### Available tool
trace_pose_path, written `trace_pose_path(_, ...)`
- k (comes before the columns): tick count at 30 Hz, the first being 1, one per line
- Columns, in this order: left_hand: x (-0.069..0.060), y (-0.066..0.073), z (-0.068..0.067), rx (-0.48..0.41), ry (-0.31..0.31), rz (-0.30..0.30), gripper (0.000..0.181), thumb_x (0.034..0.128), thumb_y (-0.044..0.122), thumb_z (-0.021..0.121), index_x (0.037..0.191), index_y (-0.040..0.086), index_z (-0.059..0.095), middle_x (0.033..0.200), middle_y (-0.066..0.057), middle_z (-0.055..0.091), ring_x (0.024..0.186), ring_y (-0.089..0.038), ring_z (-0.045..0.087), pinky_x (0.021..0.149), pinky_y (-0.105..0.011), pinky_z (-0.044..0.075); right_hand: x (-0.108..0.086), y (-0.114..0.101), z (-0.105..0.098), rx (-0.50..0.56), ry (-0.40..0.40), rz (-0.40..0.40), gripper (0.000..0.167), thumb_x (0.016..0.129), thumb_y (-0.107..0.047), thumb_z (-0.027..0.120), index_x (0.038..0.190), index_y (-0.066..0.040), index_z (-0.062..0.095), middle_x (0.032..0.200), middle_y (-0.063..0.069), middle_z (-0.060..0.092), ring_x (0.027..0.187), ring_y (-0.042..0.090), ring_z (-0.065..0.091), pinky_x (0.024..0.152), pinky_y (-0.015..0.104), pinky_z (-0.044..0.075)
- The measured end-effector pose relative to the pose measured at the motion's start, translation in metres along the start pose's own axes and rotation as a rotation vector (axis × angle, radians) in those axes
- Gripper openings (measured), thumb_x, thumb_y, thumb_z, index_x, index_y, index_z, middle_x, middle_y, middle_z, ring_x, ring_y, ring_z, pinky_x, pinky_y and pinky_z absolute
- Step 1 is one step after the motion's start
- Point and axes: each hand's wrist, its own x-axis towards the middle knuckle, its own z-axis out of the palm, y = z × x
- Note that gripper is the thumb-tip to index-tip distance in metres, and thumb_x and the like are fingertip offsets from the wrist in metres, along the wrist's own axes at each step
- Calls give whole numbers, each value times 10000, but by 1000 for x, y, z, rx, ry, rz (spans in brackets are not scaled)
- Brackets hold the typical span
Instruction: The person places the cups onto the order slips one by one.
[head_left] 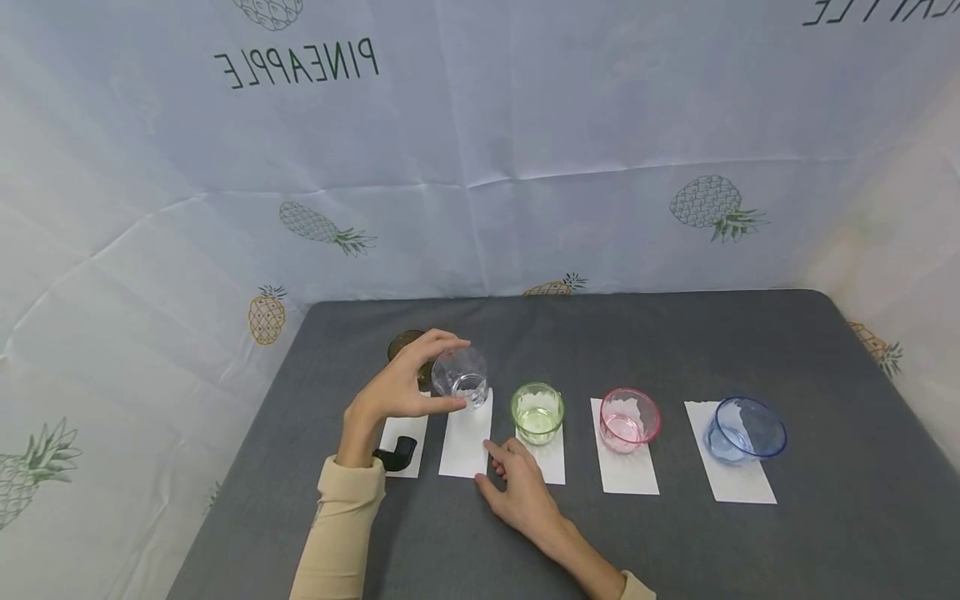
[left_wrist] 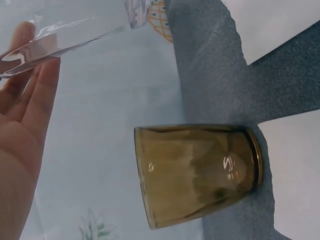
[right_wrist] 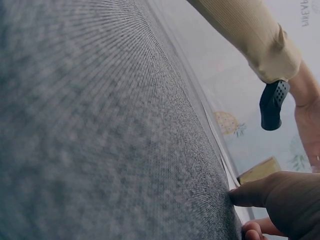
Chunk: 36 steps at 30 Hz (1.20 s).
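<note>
My left hand (head_left: pixel 397 385) grips a clear glass (head_left: pixel 460 377) by its sides, thumb at the front and fingers behind. The glass is tilted and held above the upper end of a white paper strip (head_left: pixel 462 446). In the left wrist view the clear glass (left_wrist: pixel 85 35) appears only in part, at the upper left. My right hand (head_left: pixel 521 492) is low at that strip's right edge; its index finger and thumb touch the strip or the cloth beside it, I cannot tell which. Behind my left hand stands a brown glass (left_wrist: pixel 195 172), partly hidden in the head view.
To the right, a green glass (head_left: pixel 537 414), a pink glass (head_left: pixel 628 421) and a blue glass (head_left: pixel 746 429) each stand on a paper strip. Another strip (head_left: pixel 393 429) lies partly under my left wrist. A grey cloth (head_left: pixel 600 342) covers the table; a pineapple-print curtain (head_left: pixel 480 125) hangs behind.
</note>
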Motion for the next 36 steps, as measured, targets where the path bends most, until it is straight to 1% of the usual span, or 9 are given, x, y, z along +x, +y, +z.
trace_pose_path(6,-8,3,0,-33,-26,-30,709,805,245,864,1430,82,572,1404,-91,560,1296,-302,558,1053,-597,482,0,1,0,-10,3,-5,464,823,-41,803,1237,126,675,814,9,513,709,39,424,598,165,405)
trace_pose_path(11,-14,1,3,-25,-37,-18,710,787,254,883,1416,112,585,1359,-78,588,1245,-280,579,1024,-550,509,0,2,1,-16,8,-15,463,822,-38,804,1233,131,674,810,6,510,708,31,418,596,166,405)
trace_pose_path(14,-17,-2,5,-27,-39,-11,716,777,250,891,1408,96,590,1338,-81,596,1208,-312,589,997,-538,521,0,2,2,-15,11,-17,464,822,-37,803,1234,134,672,810,4,507,712,32,418,599,167,410)
trace_pose_path(19,-22,-6,10,-56,-43,-39,715,761,241,906,1393,99,603,1332,-69,600,1217,-313,588,1023,-535,516,-1,2,2,-16,17,-20,461,820,-37,803,1229,133,675,810,4,505,716,34,425,604,169,417)
trace_pose_path(22,-23,-7,14,-68,-49,-53,716,753,250,912,1388,116,609,1331,-78,606,1223,-294,589,1037,-544,508,-1,2,2,-21,18,-18,456,820,-42,803,1226,126,679,809,3,503,715,31,420,604,169,412)
trace_pose_path(24,-23,-8,16,-78,-57,-57,721,754,253,913,1388,98,606,1333,-97,606,1226,-312,589,1038,-565,502,-1,2,2,-24,20,-16,452,819,-43,801,1225,118,682,810,3,504,715,27,416,606,169,410)
trace_pose_path(27,-23,-9,20,-83,-71,-67,734,753,268,917,1390,83,604,1334,-86,607,1232,-312,589,1045,-577,495,-1,1,2,-27,24,-15,445,816,-39,799,1220,107,685,813,4,511,717,23,413,610,170,411)
trace_pose_path(32,-24,-10,23,-63,-72,-80,736,746,292,926,1384,102,614,1318,-38,618,1217,-244,598,1045,-540,499,0,1,2,-31,28,-9,440,809,-34,800,1214,96,688,817,7,522,718,26,422,614,171,418)
trace_pose_path(36,-25,-12,24,-48,-69,-75,731,741,286,931,1376,100,621,1312,-25,621,1210,-220,597,1034,-517,508,0,1,2,-30,26,-1,443,807,-36,802,1216,90,689,818,6,524,719,28,423,612,172,412)
